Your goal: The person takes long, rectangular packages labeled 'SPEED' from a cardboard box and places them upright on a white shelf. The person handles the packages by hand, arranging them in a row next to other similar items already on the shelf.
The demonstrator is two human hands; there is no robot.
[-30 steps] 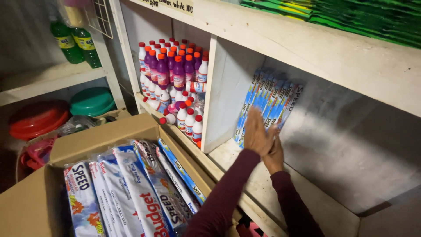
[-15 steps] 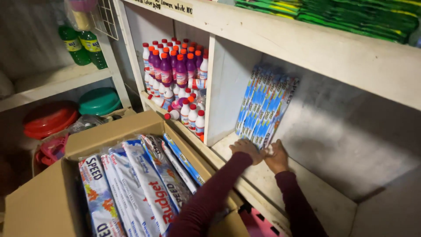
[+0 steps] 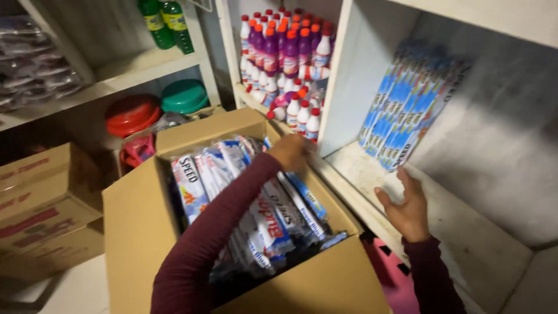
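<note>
An open cardboard box (image 3: 145, 232) stands below the shelves, packed with upright plastic packets (image 3: 261, 215) in white, blue and red. The left hand (image 3: 292, 152) reaches into the box at its far side, fingers curled over the tops of the packets; whether it grips one I cannot tell. The right hand (image 3: 407, 206) rests open on the white shelf (image 3: 465, 232), fingers spread, near a stack of blue packets (image 3: 407, 104) leaning against the shelf's back wall. The next compartment holds bottles (image 3: 285, 52) with red caps.
</note>
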